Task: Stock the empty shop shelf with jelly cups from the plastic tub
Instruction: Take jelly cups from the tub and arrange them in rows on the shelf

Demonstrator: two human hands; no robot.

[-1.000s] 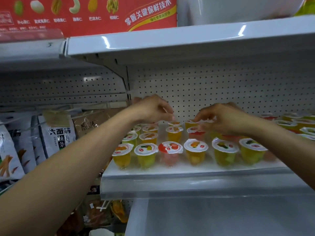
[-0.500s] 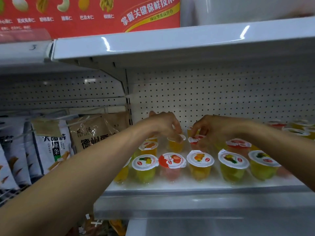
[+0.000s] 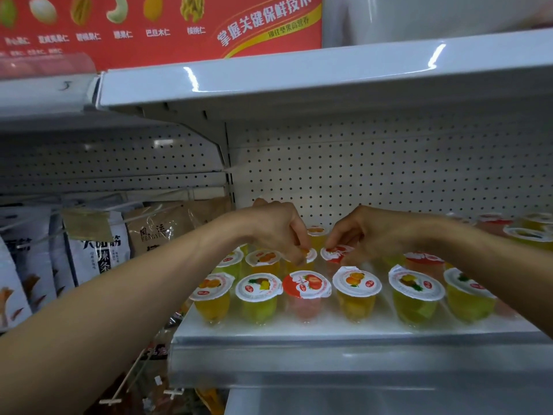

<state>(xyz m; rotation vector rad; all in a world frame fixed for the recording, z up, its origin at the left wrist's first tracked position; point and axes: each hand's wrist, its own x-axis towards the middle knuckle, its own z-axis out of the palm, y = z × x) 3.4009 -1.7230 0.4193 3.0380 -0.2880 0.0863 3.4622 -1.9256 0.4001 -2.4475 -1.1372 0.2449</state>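
Observation:
Several jelly cups stand in rows on the white shelf (image 3: pixel 299 332). My left hand (image 3: pixel 275 227) reaches in from the left, and its fingertips pinch the rim of an orange jelly cup (image 3: pixel 308 256) in the second row. My right hand (image 3: pixel 368 232) comes in from the right and pinches the lid edge of a red strawberry jelly cup (image 3: pixel 335 253) beside it. In the front row stand an orange cup (image 3: pixel 211 298), a pineapple cup (image 3: pixel 258 295), a red strawberry cup (image 3: pixel 306 293) and more. The plastic tub is out of view.
A white shelf board (image 3: pixel 299 82) hangs low overhead, with a red nut poster (image 3: pixel 149 25) above it. Snack bags (image 3: pixel 95 250) hang on hooks in the bay to the left. More jelly cups (image 3: pixel 529 232) stand at the far right. A pegboard wall (image 3: pixel 389 169) closes the back.
Both hands have come down and closer together onto the second-row cups. The view has shifted nearer to the shelf.

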